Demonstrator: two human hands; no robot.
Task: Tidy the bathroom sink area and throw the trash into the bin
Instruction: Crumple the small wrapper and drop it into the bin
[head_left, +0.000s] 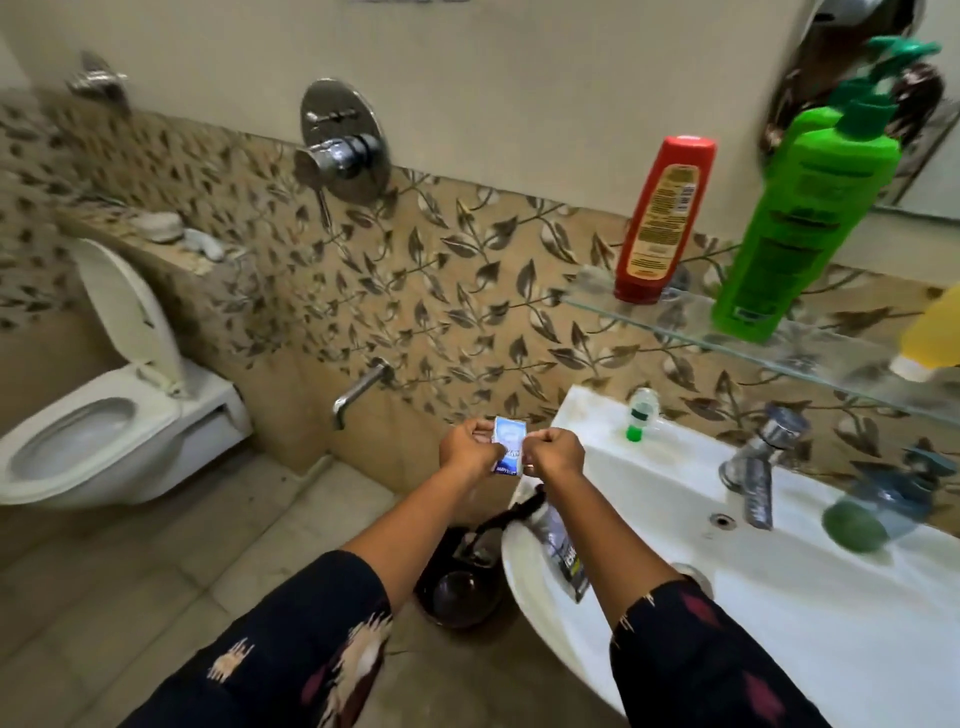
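Observation:
A small blue and white sachet hangs between my two hands, just left of the white sink. My left hand pinches its left edge and my right hand pinches its right edge. Below them on the floor stands a dark round bin with a dark liner, tucked against the sink's left rim. A silver and black tube lies on the sink's left rim under my right forearm. A tiny clear bottle with a green cap stands at the sink's back left corner.
A chrome tap rises at the sink's back. A teal soap dispenser sits right of it. On the glass shelf stand a red bottle, a green pump bottle and a yellow bottle. A toilet is at left.

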